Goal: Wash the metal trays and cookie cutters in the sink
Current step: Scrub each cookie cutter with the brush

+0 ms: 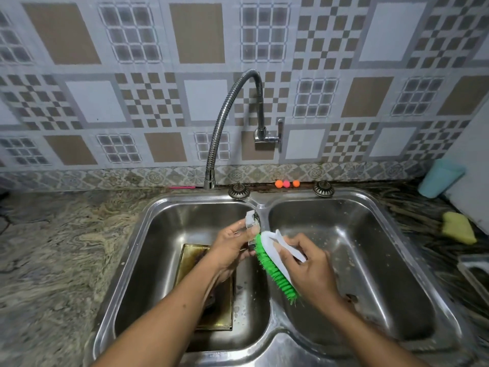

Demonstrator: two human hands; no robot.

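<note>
Over the divider of the double steel sink (267, 348), my left hand (232, 247) pinches a small shiny metal cookie cutter (251, 221). My right hand (309, 268) grips a white scrub brush with green bristles (275, 263), and its bristles press against the cutter. A brownish metal tray (193, 260) lies flat on the bottom of the left basin, partly hidden under my left forearm. Soapy droplets spot both basins.
A flexible chrome faucet (225, 123) arches over the left basin, with no water running. A yellow sponge (459, 227) and a teal cup (439, 178) sit on the right counter. Another metal container (476, 271) shows at the right edge. Marbled counter lies to the left.
</note>
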